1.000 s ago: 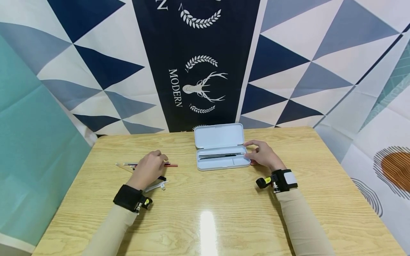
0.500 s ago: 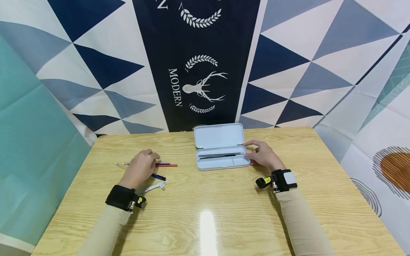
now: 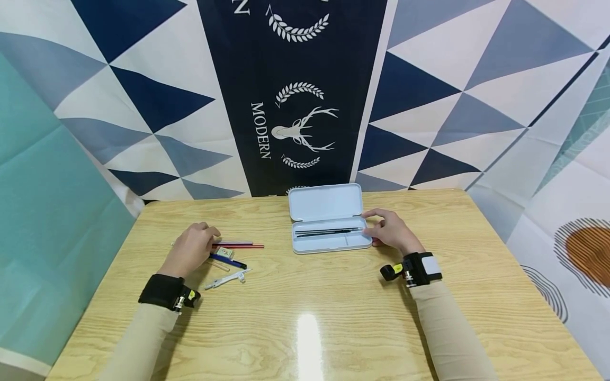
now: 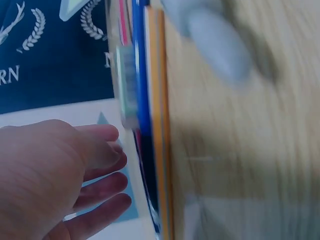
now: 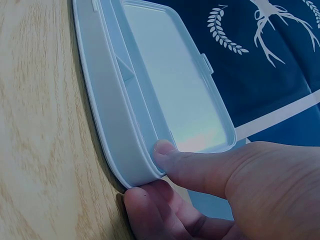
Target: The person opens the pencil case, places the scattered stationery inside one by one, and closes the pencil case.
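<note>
My left hand [image 3: 189, 250] hovers low over the left ends of a loose group of stationery, its fingers loosely bent and nothing between them in the left wrist view. Beside it lie a red pencil [image 3: 254, 246], a small eraser [image 3: 225, 253], a blue pen [image 3: 230, 261], a wooden pencil [image 4: 159, 100] and a white drawing compass [image 3: 226, 279]. My right hand [image 3: 392, 231] grips the right end of an open light-blue pencil case [image 3: 329, 246], thumb inside the rim and fingers against the outer wall. Slim dark sticks [image 3: 326, 232] lie in the case.
The wooden table [image 3: 305, 296] carries everything. The case's raised lid [image 3: 326, 202] stands close to the patterned cloth [image 3: 305, 106] hanging behind the table. A teal cloth [image 3: 52, 222] hangs at the left.
My left hand has moved left across the stationery, uncovering the eraser, the blue pen and more of the compass. My right hand and the pencil case have stayed put.
</note>
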Tool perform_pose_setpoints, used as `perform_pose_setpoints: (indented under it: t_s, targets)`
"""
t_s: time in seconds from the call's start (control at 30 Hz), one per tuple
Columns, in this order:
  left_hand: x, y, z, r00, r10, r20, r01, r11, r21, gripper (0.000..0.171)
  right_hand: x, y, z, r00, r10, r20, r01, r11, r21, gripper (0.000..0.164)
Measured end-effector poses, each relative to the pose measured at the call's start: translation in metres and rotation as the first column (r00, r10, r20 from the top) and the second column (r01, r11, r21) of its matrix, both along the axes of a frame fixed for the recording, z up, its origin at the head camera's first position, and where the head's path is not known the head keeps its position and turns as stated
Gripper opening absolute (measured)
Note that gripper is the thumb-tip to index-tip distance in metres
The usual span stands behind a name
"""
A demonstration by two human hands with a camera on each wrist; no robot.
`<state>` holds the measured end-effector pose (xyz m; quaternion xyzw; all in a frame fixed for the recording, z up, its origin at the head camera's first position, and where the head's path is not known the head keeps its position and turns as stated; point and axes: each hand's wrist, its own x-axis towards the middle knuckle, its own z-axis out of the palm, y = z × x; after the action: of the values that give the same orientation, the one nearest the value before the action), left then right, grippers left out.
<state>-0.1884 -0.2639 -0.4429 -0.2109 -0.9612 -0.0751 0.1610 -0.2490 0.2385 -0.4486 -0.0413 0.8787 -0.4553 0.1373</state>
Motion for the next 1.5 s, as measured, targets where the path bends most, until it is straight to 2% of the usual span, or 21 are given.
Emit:
perform_pose_setpoints:
  t_s: [0.33,0.5,0.83,1.27,1.5]
  targets:
    - [0.004,-0.036,-0.003,0.996,0.057,0.066,-0.056,0.998,-0.009,0.021,0.000,0.001,0.000,1.000,-0.003,0.002,0.003,1.000,0.009,0.046]
    - [0.005,-0.045,-0.002,0.995,0.064,0.082,-0.064,0.998,-0.001,0.020,0.000,0.001,0.000,1.000,-0.009,0.006,0.009,1.000,0.009,0.047]
    - [0.002,-0.045,-0.003,0.990,0.087,0.109,-0.086,0.996,-0.018,0.028,-0.001,0.000,0.002,1.000,0.000,0.002,0.000,1.000,-0.002,0.047]
    - [-0.002,-0.044,-0.006,0.985,0.064,0.157,-0.061,0.998,-0.020,0.030,0.000,-0.002,0.002,1.000,-0.008,0.020,0.008,1.000,-0.009,0.047]
    - [-0.005,-0.044,-0.006,0.987,0.053,0.154,-0.049,0.998,-0.028,0.028,0.001,-0.001,0.000,1.000,-0.016,-0.004,0.016,1.000,0.010,0.046]
